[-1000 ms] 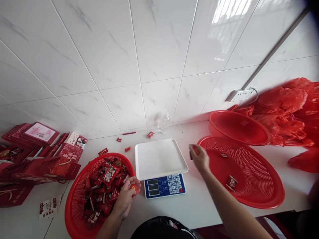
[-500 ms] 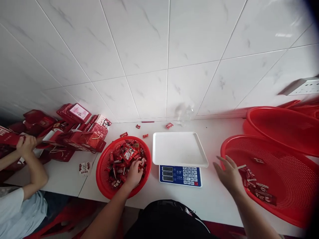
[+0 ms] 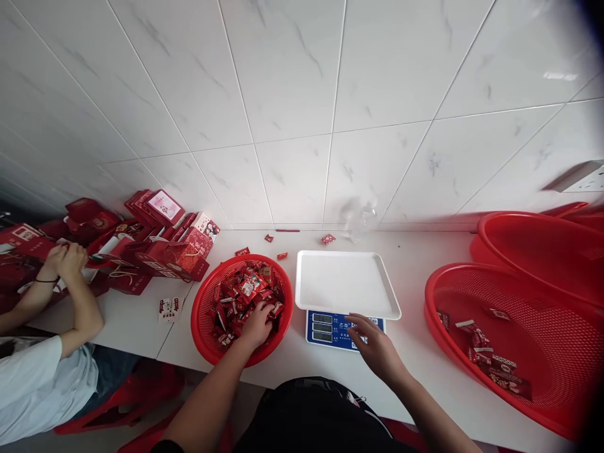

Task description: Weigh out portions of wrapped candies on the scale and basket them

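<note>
Head view: the scale (image 3: pixel 322 328) sits on the white table (image 3: pixel 415 248) before the person, with a white tray (image 3: pixel 344 283) on top and a blue panel of displays and keys facing the body. Just left of the scale stands a red basket (image 3: pixel 200 327) heaped with wrapped sweets (image 3: pixel 236 302). The left hand (image 3: pixel 257 326) reaches into it, fingers curled down and touching the sweets near the side closest to the scale; whether any sweet is pinched I cannot tell, since the fingertips are hidden. The right hand (image 3: pixel 376 352) is over the front right part of the scale's panel, hiding many of the keys, with its fingers loosely spread and a wide gap at the thumb, and it seems to hold nothing.

To the right of the scale, well apart from it, lies a larger red basket (image 3: pixel 430 296) with some loose wrapped sweets (image 3: pixel 500 366) inside. Another red basket (image 3: pixel 533 251) is behind that one. Beyond the scale, towards the wall, are a few single sweets (image 3: pixel 328 239), a thin red pen-like stick (image 3: pixel 287 230) and a clear plastic thing (image 3: pixel 368 215), too faint to name surely. Far left of the scale stand red gift boxes (image 3: pixel 170 255), with a printed card (image 3: pixel 170 308) lying nearer. A co-worker's hands (image 3: pixel 73 261) are close together among the boxes.
</note>
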Action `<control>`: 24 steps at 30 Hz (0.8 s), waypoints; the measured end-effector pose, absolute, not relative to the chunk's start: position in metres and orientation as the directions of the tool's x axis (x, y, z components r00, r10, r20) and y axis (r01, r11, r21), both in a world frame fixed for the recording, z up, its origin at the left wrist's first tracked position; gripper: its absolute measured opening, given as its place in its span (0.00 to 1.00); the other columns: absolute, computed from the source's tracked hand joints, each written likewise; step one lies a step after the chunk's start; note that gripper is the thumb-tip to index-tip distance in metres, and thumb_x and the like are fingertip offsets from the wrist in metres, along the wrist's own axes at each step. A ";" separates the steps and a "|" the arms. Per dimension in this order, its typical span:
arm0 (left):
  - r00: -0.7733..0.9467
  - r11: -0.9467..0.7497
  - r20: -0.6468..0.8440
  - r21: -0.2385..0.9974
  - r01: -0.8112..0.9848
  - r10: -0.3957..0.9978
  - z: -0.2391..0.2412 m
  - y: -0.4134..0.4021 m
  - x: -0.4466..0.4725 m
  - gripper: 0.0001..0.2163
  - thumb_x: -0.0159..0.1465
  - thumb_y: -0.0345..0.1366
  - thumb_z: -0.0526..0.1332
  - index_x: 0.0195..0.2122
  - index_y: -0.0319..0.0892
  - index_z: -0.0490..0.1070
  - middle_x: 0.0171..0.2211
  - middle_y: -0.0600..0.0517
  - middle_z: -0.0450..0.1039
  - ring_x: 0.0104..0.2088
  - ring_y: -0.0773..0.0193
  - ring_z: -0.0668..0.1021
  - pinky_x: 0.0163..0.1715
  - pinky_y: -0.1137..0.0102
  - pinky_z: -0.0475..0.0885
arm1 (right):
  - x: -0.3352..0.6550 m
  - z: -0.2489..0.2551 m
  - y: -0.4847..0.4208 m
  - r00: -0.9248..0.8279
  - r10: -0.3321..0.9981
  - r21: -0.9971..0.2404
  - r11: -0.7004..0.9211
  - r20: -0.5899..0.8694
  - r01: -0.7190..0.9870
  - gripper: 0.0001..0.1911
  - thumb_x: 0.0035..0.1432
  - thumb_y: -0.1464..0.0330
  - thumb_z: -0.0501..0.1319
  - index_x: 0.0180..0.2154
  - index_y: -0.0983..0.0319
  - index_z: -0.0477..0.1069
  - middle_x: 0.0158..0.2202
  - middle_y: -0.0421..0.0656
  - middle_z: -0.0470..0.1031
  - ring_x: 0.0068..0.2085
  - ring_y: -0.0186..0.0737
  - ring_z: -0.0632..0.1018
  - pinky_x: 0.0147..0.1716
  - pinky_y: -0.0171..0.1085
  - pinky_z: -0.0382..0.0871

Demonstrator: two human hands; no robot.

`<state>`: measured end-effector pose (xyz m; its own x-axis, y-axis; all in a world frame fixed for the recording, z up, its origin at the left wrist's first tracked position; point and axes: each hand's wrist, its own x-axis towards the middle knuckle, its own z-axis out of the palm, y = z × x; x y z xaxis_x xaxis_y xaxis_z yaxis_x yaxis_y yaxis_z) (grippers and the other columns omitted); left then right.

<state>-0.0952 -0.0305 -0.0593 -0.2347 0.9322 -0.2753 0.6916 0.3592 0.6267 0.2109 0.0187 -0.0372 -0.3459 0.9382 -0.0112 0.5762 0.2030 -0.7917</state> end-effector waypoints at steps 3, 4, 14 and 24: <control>-0.317 0.433 -0.320 0.803 0.409 0.893 -0.056 -0.037 -0.107 0.16 0.46 0.20 0.56 0.31 0.45 0.74 0.40 0.50 0.72 0.45 0.60 0.72 0.49 0.69 0.61 | 0.205 -0.038 0.007 -0.363 0.929 -0.789 0.172 -0.069 0.590 0.15 0.56 0.59 0.52 0.42 0.54 0.71 0.44 0.45 0.74 0.36 0.43 0.78 0.34 0.42 0.74; -0.364 0.475 -0.372 0.842 0.253 0.854 -0.054 -0.039 -0.111 0.14 0.45 0.20 0.56 0.27 0.44 0.74 0.36 0.51 0.72 0.43 0.61 0.72 0.48 0.69 0.62 | 0.204 -0.038 0.003 -0.362 0.928 -0.785 0.160 -0.087 0.599 0.15 0.56 0.59 0.52 0.42 0.54 0.71 0.43 0.45 0.75 0.36 0.43 0.78 0.34 0.42 0.74; -0.366 0.567 -0.731 0.680 -0.466 0.576 -0.039 -0.020 -0.146 0.11 0.53 0.43 0.60 0.26 0.40 0.66 0.19 0.55 0.65 0.18 0.71 0.68 0.19 0.74 0.67 | 0.196 -0.027 -0.014 -0.297 0.948 -0.739 0.116 -0.118 0.663 0.16 0.55 0.60 0.52 0.42 0.54 0.71 0.41 0.42 0.77 0.37 0.42 0.78 0.35 0.40 0.73; -0.358 0.447 -0.699 0.689 -0.571 0.619 -0.045 -0.019 -0.139 0.07 0.56 0.38 0.61 0.34 0.42 0.68 0.18 0.59 0.62 0.15 0.75 0.65 0.15 0.79 0.61 | 0.176 -0.015 -0.039 -0.274 0.932 -0.761 -0.004 -0.238 0.649 0.17 0.55 0.61 0.51 0.43 0.57 0.71 0.41 0.45 0.77 0.38 0.43 0.77 0.39 0.41 0.70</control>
